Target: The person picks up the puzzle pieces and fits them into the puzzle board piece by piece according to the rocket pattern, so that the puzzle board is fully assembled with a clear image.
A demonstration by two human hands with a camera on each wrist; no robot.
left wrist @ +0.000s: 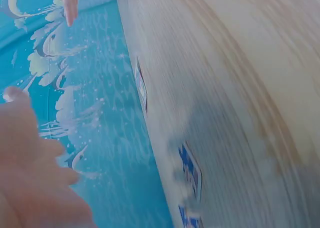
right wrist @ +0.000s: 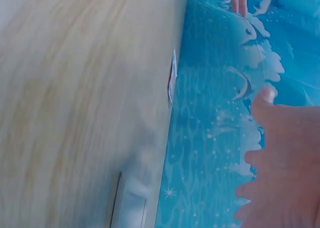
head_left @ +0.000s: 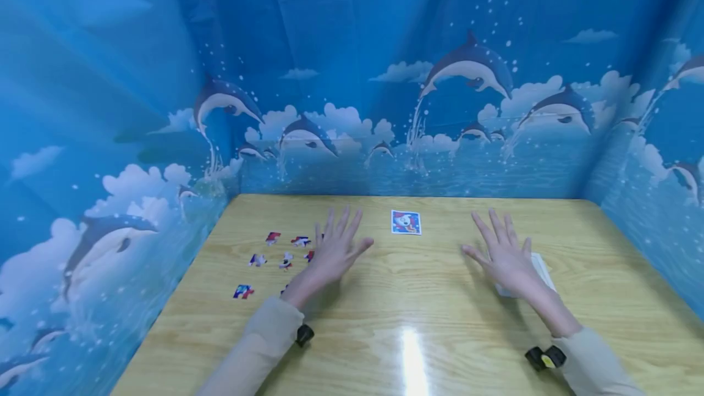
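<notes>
My left hand [head_left: 332, 256] hovers over the table with its fingers spread, holding nothing. Loose jigsaw puzzle pieces [head_left: 285, 261] lie to its left, and it partly hides some of them. In the left wrist view two puzzle pieces [left wrist: 191, 170] show below the hand. My right hand [head_left: 507, 261] is likewise raised and spread, with nothing in it. Beneath it lies a flat white object [head_left: 543, 271], largely covered in the head view; its pale edge [right wrist: 131, 203] shows in the right wrist view. Between the hands, farther back, lies a small square picture card [head_left: 406, 222].
The wooden table [head_left: 418, 298] runs back to a blue curtain [head_left: 341, 47] printed with dolphins, which also encloses both sides. A dark band with a small device [head_left: 546, 358] is on the right wrist; another [head_left: 304, 335] is on the left.
</notes>
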